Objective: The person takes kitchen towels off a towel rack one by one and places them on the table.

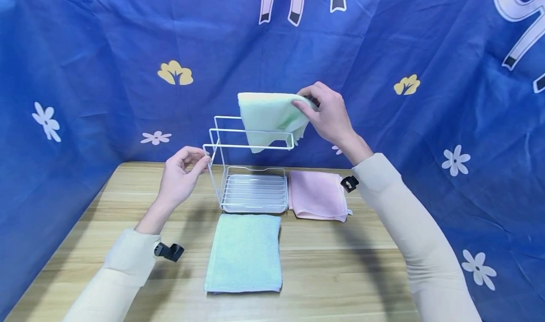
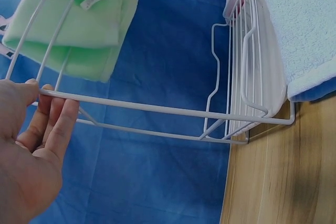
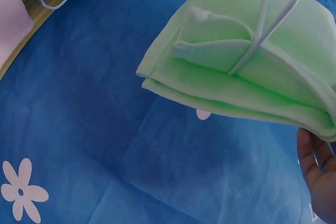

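Observation:
A pale green towel (image 1: 266, 114), folded, hangs among the upper bars of a white wire rack (image 1: 247, 147), behind the front ones. My right hand (image 1: 331, 111) pinches its upper right edge between thumb and fingers. On the rack's left side, my left hand (image 1: 180, 175) holds the upright wire near its top corner; the left wrist view shows thumb and fingertips on that wire (image 2: 157, 108). Seen from the right wrist, the towel (image 3: 226, 87) droops in folded layers with rack wires in front of it. Whether its weight rests on a bar, I cannot tell.
A folded light blue towel (image 1: 244, 253) lies on the wooden table (image 1: 332, 274) before the rack. Right of the rack's white base tray (image 1: 255, 182) lies a folded pink towel (image 1: 317, 194). Blue patterned cloth (image 1: 106, 76) surrounds the table at the back and sides.

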The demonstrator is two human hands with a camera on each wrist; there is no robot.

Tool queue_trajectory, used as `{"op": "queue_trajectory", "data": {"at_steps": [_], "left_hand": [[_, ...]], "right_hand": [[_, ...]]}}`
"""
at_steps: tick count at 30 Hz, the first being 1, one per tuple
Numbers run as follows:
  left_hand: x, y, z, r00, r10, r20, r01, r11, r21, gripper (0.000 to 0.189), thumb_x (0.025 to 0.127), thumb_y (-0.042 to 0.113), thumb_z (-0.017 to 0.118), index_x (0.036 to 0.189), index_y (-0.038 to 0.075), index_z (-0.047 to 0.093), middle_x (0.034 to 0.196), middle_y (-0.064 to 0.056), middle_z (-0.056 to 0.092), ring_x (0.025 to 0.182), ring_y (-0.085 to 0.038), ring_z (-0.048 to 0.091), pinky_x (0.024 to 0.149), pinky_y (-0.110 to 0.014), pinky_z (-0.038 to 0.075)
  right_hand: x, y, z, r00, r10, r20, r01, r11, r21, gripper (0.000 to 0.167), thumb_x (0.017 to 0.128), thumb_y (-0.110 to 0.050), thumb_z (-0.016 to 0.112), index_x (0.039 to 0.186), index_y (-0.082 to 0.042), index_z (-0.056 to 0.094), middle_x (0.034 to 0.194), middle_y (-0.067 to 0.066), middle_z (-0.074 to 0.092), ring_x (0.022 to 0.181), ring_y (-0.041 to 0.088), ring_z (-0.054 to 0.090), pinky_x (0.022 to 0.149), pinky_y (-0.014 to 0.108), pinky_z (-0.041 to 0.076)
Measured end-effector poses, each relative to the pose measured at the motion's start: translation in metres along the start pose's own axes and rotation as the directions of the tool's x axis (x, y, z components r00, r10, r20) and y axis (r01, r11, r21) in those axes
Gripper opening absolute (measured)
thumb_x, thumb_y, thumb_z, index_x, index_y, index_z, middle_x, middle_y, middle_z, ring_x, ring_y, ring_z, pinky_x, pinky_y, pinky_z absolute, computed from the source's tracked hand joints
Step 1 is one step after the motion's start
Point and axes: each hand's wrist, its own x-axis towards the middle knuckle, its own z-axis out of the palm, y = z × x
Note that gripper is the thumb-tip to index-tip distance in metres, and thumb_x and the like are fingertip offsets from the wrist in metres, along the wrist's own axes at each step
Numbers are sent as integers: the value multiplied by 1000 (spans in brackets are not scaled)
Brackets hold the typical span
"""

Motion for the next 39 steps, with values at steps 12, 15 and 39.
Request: {"op": "queue_trajectory", "data": {"at_steps": [12,15,39], "left_hand": [[-1,-1,0,1000,-1,-6,1,1000,11,17,102,1,66,110,-13,62,88,11,72,78,0,71,77,-20,69],[1,-3,-1,1000,-2,-3,2,1000,18,18,103,3,66,110,-13,62,88,12,72,78,0,71,77,-20,69],[12,-12,-3,1000,4,10,-4,1000,18,20,103,3,66,112,-14,62,89,16,71,77,1,71,75,-16,67]], "right_hand": [[-9,3,-12,996,10,-87,-6,999,44,23,99,-22,76,107,0,76,94,16,68,76,19,55,64,18,42],[-10,5,-16,994,-3,-108,8,999,41,23,98,-21,76,107,0,76,93,17,67,76,19,54,63,17,41],[-27,6,-38,978,-28,-205,31,999,10,18,99,-16,76,105,1,75,94,18,69,78,2,57,67,6,49]]}}
